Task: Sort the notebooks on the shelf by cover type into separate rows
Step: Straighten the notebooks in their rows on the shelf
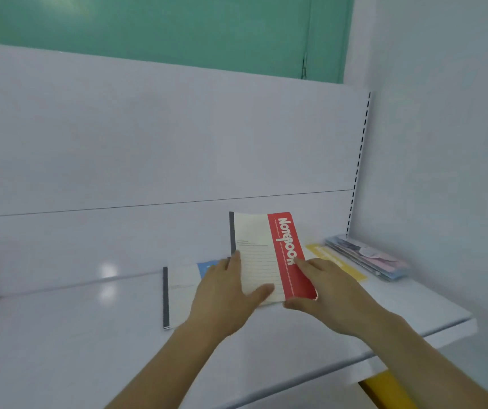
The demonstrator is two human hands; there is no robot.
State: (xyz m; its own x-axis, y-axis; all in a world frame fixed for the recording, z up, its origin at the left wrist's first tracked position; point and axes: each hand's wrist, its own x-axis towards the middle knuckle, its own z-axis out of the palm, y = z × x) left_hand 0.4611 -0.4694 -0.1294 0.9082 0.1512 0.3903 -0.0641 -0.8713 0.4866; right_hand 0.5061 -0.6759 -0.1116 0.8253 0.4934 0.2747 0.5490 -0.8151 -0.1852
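A notebook with a white cover and a red band (pixel 261 249) is tilted up off the white shelf (pixel 59 335), its top edge raised toward the back panel. My left hand (pixel 222 293) grips its lower left part, thumb on the cover. My right hand (pixel 325 293) holds its lower right corner, fingers on the red band and thumb under the edge. A blue-banded notebook (pixel 180 287) lies flat to the left, partly under my left hand. A yellow-banded notebook (pixel 329 258) lies flat to the right, partly hidden by my right hand.
A stack of notebooks with pastel patterned covers (pixel 366 258) lies at the shelf's far right by the slotted upright (pixel 359 160). The shelf's front edge runs down to the right, with a yellow part (pixel 384 388) below it. A white side wall stands at right.
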